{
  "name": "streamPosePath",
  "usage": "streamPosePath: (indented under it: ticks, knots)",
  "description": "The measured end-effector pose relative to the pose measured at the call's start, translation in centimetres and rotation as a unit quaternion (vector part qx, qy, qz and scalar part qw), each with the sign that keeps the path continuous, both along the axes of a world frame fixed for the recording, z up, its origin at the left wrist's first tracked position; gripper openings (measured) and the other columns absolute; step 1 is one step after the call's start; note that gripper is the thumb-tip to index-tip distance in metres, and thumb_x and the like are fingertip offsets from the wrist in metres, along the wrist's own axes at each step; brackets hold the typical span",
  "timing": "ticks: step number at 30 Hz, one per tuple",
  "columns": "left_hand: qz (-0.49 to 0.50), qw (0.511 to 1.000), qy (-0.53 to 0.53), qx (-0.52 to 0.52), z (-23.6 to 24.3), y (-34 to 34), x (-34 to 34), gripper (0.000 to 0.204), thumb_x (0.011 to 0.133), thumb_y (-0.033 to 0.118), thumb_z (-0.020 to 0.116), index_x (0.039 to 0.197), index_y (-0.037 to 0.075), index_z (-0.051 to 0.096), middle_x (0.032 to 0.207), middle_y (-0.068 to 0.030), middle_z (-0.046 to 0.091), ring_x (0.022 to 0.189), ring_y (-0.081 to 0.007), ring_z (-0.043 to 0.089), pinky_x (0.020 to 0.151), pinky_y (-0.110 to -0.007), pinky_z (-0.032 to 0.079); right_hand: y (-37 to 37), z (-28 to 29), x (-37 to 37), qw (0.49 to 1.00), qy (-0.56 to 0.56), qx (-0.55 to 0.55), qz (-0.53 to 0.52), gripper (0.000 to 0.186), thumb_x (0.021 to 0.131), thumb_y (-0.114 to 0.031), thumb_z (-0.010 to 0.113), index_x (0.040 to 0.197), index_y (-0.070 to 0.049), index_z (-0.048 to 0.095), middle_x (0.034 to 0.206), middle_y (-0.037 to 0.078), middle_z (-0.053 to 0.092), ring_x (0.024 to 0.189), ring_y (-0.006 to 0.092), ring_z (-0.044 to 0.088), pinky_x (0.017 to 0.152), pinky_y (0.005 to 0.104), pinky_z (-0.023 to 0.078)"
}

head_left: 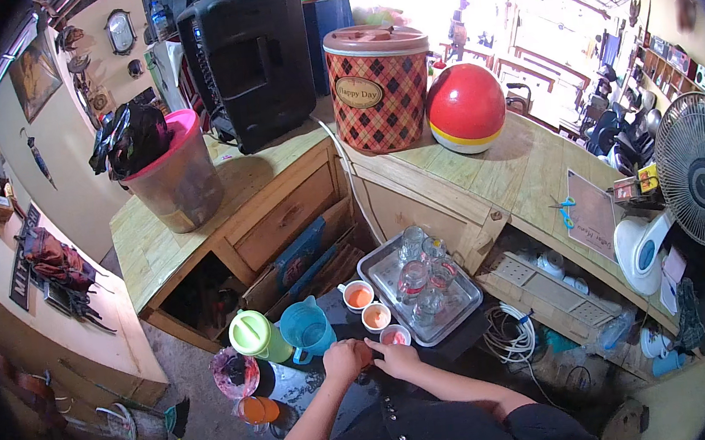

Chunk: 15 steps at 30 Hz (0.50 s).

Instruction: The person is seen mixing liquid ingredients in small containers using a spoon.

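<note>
Left hand [346, 360] curled, fingers hidden, can't tell if it's gripping anything; right hand [400, 361] just beside it, index finger extended, grip unclear; pink-filled white cup [396, 335] just beyond right hand, beside metal tray [385, 280]; blue pitcher [307, 326] left of cup.

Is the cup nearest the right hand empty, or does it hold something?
Not empty: the cup shows pinkish-red contents inside its pale rim. How full it is, I cannot tell.
</note>
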State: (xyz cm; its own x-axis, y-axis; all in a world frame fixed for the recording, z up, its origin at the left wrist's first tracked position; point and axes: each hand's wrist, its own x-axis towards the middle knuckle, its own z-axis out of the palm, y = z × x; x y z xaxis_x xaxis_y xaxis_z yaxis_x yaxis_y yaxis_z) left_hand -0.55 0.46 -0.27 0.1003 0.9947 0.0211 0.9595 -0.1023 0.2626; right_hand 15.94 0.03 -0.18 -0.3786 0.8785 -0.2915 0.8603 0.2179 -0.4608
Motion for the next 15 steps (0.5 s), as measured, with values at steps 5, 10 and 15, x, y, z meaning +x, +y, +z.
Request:
streamPosePath:
  ticks: [5,10,15]
  knots:
    - [-0.019,0.998,-0.024,0.062,2.3,0.3,0.6,0.025,0.069,0.033,0.072,0.083,0.013,0.066,0.082,-0.0044,0.066,0.079,-0.0256,0.064,0.064,-0.038,0.050,0.1,-1.2,0.6,1.000,0.002,0.007,-0.009,0.061,0.085,-0.035,0.057,0.141,-0.034,0.035,0.087,0.015,0.066,0.075,0.0317,0.066,0.064,0.0455,0.053]
    - [0.003,1.000,-0.014,-0.004,-0.7,0.2,0.5,0.028,0.067,0.034,0.075,0.083,0.013,0.066,0.083,-0.0038,0.066,0.078,-0.0255,0.063,0.063,-0.038,0.050,-0.1,-1.4,0.2,1.000,0.024,0.019,-0.001,0.062,0.085,-0.034,0.057,0.142,-0.034,0.033,0.087,0.015,0.066,0.075,0.0323,0.066,0.064,0.0472,0.052]
    - [-0.015,0.996,-0.043,0.077,1.8,0.0,0.7,0.028,0.066,0.032,0.075,0.083,0.011,0.066,0.081,-0.0055,0.066,0.077,-0.0264,0.062,0.064,-0.038,0.050,0.1,-0.2,0.4,0.999,-0.002,-0.035,-0.010,0.061,0.086,-0.038,0.058,0.142,-0.033,0.033,0.097,0.016,0.065,0.083,0.0330,0.065,0.069,0.0454,0.051]
